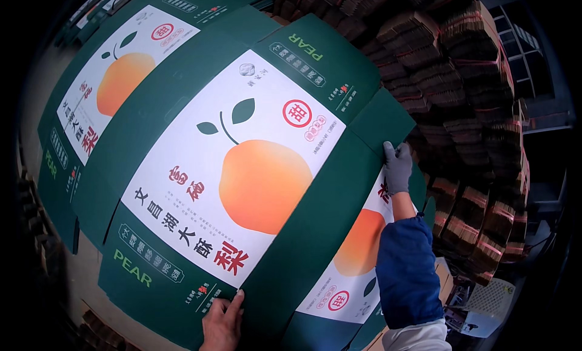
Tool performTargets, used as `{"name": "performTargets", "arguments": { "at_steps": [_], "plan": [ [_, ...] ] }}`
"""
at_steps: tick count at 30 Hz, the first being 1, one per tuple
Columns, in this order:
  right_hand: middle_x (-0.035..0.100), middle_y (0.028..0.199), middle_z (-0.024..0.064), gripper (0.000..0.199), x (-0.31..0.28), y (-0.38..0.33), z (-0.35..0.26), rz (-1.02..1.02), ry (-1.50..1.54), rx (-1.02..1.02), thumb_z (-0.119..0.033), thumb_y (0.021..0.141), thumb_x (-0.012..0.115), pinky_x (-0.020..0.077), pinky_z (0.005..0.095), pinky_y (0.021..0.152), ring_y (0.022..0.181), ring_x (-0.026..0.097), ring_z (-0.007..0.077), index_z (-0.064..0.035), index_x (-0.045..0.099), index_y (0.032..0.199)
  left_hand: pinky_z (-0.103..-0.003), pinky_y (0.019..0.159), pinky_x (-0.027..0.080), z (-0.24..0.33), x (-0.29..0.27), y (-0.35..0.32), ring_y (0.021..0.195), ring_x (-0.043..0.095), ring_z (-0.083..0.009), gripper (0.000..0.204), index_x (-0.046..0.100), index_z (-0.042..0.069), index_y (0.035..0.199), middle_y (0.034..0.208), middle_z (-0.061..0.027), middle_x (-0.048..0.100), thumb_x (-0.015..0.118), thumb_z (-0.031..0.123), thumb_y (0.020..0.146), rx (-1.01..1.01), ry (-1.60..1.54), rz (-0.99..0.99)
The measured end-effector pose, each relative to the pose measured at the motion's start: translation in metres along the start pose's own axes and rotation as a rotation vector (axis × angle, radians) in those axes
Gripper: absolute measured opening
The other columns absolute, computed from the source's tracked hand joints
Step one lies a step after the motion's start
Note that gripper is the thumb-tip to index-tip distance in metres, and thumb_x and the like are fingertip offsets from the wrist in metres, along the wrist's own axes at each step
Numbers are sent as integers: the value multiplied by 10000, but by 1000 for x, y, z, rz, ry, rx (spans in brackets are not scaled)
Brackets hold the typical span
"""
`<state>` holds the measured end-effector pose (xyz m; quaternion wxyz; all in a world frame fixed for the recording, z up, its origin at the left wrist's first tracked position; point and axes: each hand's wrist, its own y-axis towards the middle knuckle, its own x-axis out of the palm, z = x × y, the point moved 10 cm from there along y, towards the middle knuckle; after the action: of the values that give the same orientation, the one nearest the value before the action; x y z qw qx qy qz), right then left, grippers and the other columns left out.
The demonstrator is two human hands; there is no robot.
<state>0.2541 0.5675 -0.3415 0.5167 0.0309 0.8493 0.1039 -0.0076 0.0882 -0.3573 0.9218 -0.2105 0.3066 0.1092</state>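
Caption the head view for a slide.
A bare left hand and a grey-gloved right hand on green cardboard printed with large orange fruit, with stacks of brown cardboard beyond.

- White panels (206,154): three; the middle panel, one left of it, one right.
- Printed orange pears (265,186): three; one on the middle panel, one on either side.
- Round red stamps (297,113): three, likewise spread.
- Printed leaves (243,111): five visible; two on the middle panel, two left of it, one right.
- Hands: two; left hand (222,325) at its lower corner, right hand (398,169) to its right.
- Blue sleeve (407,269): one, right of it.
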Motion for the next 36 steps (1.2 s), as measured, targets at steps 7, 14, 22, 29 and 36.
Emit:
{"name": "performTargets", "arguments": {
  "at_steps": [7, 14, 22, 29, 36],
  "plan": [
    [592, 1083, 194, 393, 7, -3, 3, 14, -134, 9, -370, 852, 696, 407, 430, 929, 1072, 529, 355, -22, 593, 1003, -371, 626, 508, 8, -2, 0, 709, 591, -278, 481, 618, 118, 1259, 850, -114, 525, 681, -8, 798, 16, 0, 20],
    [354, 1484, 207, 607, 65, -81, -114, -147, -202, -361, -351, 942, 529, 144, 579, 1145, 1409, 285, 364, -26, 369, 1429, -389, 650, 505, 11, -4, 0, 738, 589, -292, 453, 597, 124, 1282, 889, -117, 532, 665, 42, 842, 18, 42, 14],
    [301, 1530, 164, 665, 81, -72, -167, -318, -367, -506, -487, 956, 454, 133, 659, 1121, 1436, 243, 336, -67, 360, 1463, -430, 702, 488, -1, 11, 3, 779, 586, -326, 466, 561, 111, 1324, 907, -146, 554, 663, 124, 869, 30, 74, -28],
    [306, 1536, 153, 666, 119, -6, -166, -297, -450, -464, -510, 964, 435, 162, 669, 1097, 1429, 267, 327, -90, 351, 1474, -352, 653, 495, -18, 19, -6, 740, 570, -243, 513, 584, 133, 1306, 892, -99, 523, 698, 61, 812, -19, 21, -80],
    [333, 1530, 139, 648, 119, -3, -167, -219, -592, -473, -505, 980, 395, 167, 658, 1095, 1432, 271, 320, -102, 333, 1484, -369, 594, 504, -11, 11, 1, 696, 576, -245, 453, 615, 144, 1275, 844, -91, 543, 700, 92, 833, -28, -100, -79]
  ]
}}
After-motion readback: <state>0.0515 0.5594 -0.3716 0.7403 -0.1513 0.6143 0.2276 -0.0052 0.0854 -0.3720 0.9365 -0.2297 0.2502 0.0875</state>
